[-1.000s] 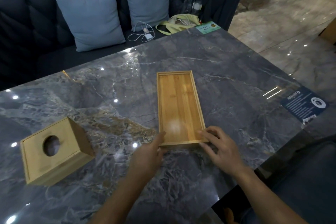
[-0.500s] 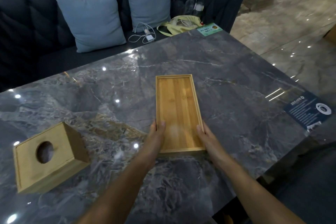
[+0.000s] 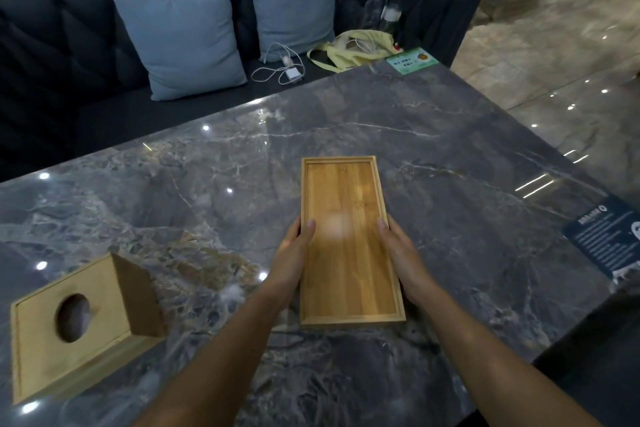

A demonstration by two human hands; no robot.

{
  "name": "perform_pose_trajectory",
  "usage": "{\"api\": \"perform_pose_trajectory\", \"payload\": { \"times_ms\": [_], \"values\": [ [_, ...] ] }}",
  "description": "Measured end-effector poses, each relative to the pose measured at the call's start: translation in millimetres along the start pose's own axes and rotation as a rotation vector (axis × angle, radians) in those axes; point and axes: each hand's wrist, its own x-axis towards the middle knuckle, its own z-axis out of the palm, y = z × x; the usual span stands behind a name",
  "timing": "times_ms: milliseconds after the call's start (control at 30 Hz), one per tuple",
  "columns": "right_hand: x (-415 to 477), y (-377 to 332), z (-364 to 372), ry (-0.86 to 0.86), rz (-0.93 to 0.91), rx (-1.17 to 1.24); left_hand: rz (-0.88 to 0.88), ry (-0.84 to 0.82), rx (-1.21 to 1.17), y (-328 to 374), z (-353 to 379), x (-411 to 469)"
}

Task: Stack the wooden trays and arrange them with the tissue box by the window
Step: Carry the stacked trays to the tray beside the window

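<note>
A long wooden tray (image 3: 346,239) lies lengthwise at the middle of the grey marble table (image 3: 450,184); whether it is one tray or a stack I cannot tell. My left hand (image 3: 292,253) grips its left long edge with the thumb on the rim. On the opposite long edge my right hand (image 3: 401,253) holds it the same way. A wooden tissue box (image 3: 76,329) with a round hole in its top stands at the table's near left, apart from both hands.
A dark sofa (image 3: 52,45) runs behind the table with two blue cushions (image 3: 183,42), a white charger cable (image 3: 280,69) and a yellow bag (image 3: 353,48). A green card (image 3: 412,61) and a dark blue sticker (image 3: 602,239) lie at table edges. Tiled floor is right.
Both hands slid from the tray's near end forward onto its two long sides. The tray now sits squarer to me, and the view has shifted a little.
</note>
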Motion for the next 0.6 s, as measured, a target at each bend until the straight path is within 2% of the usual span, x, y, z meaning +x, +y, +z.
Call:
{"api": "perform_pose_trajectory", "payload": {
  "times_ms": [233,600],
  "values": [
    [13.3,5.4,2.5,-0.023,-0.095,0.102,0.117,-0.01,-0.028,-9.9,-0.2,16.1],
    [9.7,-15.5,9.6,-0.055,-0.123,0.097,0.14,0.041,-0.183,6.9,-4.9,6.0]
  ]
}}
